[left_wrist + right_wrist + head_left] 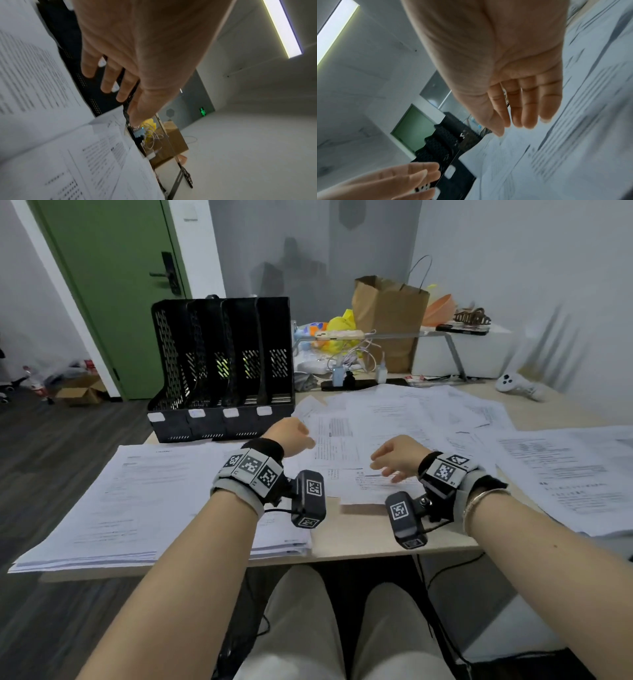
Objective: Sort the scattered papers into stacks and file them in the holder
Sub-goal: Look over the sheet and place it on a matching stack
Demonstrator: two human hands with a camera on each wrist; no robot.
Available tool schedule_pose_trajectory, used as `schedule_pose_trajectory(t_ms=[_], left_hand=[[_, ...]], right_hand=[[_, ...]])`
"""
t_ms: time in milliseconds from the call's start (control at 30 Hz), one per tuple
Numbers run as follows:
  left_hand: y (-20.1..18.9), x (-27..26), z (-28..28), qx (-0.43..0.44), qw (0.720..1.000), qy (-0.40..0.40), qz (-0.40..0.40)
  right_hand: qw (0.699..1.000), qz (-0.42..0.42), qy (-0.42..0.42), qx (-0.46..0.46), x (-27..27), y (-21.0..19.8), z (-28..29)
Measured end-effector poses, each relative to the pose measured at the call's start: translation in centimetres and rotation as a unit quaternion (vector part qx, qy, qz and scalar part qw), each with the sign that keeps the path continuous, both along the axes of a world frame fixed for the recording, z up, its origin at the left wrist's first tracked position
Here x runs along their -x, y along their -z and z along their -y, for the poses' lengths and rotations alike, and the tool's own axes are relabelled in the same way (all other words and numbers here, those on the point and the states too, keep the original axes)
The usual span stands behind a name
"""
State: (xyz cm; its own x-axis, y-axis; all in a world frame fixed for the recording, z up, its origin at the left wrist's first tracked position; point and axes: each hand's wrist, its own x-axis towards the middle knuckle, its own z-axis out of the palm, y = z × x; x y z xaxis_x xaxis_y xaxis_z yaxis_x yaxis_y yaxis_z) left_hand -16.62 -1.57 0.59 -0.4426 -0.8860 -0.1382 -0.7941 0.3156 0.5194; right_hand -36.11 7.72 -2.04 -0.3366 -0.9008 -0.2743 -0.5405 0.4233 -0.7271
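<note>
A: Above the middle of the desk (pixel 363 542), two bare hands are held just over the scattered papers (pixel 404 419). The left hand (pixel 291 436) is seen with its fingers (pixel 109 79) extended and slightly spread, nothing being gripped. The right hand (pixel 397 455) is likewise shown flat, its fingers (pixel 529 108) straight and close together, nothing being held.

B: Where are the papers placed relative to the fingers?

A: Printed sheets are spread directly beneath and ahead of both hands. Whether the fingertips are touching the sheets cannot be told. A neat stack of papers (pixel 144 501) is laid at the near left edge of the desk, under the left forearm. More sheets (pixel 575 470) are spread to the right, beside the right wrist.

B: And the holder?

A: A black perforated file holder (pixel 222 364), divided into four upright slots with white label tabs, is stood at the far left of the desk, just beyond the left hand. No paper can be seen in its slots.

B: What is seen of the surface and the room?

A: The desk is made of pale wood. Behind the papers, a brown paper bag (pixel 387 316), tangled white cables (pixel 346 357) and a white controller (pixel 517 385) are placed. A green door (pixel 113 289) is seen at the left, against grey-white walls.
</note>
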Motion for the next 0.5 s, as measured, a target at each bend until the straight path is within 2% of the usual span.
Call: schedule_pose_trajectory(t_ms=[100, 200, 333, 500], left_hand=[[0.2, 2.4, 0.1, 0.019, 0.999, 0.037, -0.006], [0.7, 4.1, 0.7, 0.041, 0.998, 0.036, -0.024], [1.9, 6.7, 1.2, 0.004, 0.999, 0.05, -0.011], [3.9, 10.1, 0.8, -0.057, 0.994, 0.077, 0.053]], right_hand=[[0.999, -0.021, 0.045, 0.0, 3.6, 0.0, -0.5], [0.996, -0.054, 0.076, 0.0, 6.4, 0.1, -1.2], [0.992, -0.061, 0.107, 0.0, 8.9, 1.0, -1.7], [0.989, -0.061, 0.137, -0.007, 11.1, 2.6, -2.1]])
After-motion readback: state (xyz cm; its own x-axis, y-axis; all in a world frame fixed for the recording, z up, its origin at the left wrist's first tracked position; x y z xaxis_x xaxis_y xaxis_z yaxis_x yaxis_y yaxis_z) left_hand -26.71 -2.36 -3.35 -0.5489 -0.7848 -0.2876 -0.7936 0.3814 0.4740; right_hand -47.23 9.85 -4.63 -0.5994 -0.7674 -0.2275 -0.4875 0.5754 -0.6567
